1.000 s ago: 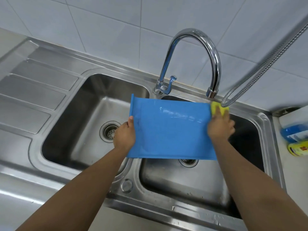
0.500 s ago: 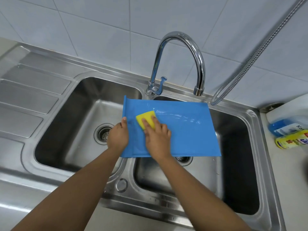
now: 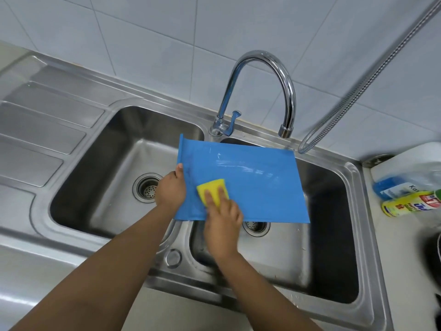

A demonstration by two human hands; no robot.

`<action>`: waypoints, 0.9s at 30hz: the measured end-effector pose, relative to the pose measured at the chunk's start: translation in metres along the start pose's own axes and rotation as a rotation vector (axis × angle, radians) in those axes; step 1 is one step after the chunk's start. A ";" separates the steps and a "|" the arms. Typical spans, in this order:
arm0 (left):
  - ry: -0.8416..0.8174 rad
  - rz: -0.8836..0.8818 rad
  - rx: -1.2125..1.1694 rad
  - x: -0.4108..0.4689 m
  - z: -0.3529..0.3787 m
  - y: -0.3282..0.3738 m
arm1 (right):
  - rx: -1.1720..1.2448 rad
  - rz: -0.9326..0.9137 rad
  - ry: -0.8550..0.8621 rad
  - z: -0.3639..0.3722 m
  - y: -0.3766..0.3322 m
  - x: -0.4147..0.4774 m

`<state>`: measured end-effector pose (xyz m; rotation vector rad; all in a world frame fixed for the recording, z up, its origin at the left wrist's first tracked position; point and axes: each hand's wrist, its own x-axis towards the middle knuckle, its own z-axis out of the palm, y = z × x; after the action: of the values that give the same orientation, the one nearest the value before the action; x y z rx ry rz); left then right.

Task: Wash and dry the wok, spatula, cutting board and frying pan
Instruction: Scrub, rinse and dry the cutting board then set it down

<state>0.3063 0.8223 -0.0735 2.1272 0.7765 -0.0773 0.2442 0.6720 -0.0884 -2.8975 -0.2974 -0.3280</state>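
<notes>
Left grip (image 3: 170,189) clasps cutting board (image 3: 250,177) edge; right grip (image 3: 223,223), seemingly flat, presses sponge (image 3: 212,187) on it

A blue cutting board (image 3: 250,182) is held over the divider of a double steel sink (image 3: 359,211), with the left hand (image 3: 170,191) gripping its nine o'clock edge. The right hand (image 3: 223,220) presses a yellow sponge (image 3: 212,191) onto the board's wet face near its seven o'clock corner, just beside the left hand. A chrome faucet (image 3: 262,68) arches at the board's twelve o'clock, and a yellow bottle (image 3: 410,203) lies at its three o'clock.
</notes>
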 end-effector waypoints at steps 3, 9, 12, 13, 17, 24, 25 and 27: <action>-0.010 0.002 -0.026 0.000 0.000 -0.002 | 0.002 -0.089 -0.044 0.000 0.006 0.021; -0.022 -0.008 -0.044 0.001 -0.003 -0.002 | -0.076 0.322 -0.051 -0.021 0.124 0.044; -0.015 0.004 -0.024 0.001 0.000 -0.002 | -0.137 0.516 -0.075 -0.032 0.160 0.025; -0.014 0.009 -0.014 0.001 0.000 -0.001 | -0.141 0.580 -0.064 -0.031 0.157 0.019; -0.020 0.014 0.004 0.002 -0.001 0.000 | -0.101 0.433 0.057 -0.010 0.081 0.003; -0.009 0.035 -0.001 0.005 0.000 -0.002 | 0.057 -0.061 -0.159 0.007 0.003 0.054; -0.014 0.030 -0.005 0.006 -0.001 -0.001 | 0.028 -0.062 -0.174 0.007 0.019 0.071; -0.021 0.026 -0.002 0.007 -0.002 0.000 | -0.034 0.048 -0.198 0.003 0.065 0.104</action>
<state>0.3114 0.8273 -0.0740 2.1306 0.7358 -0.0843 0.3583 0.6288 -0.0785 -2.9696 -0.2551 -0.0383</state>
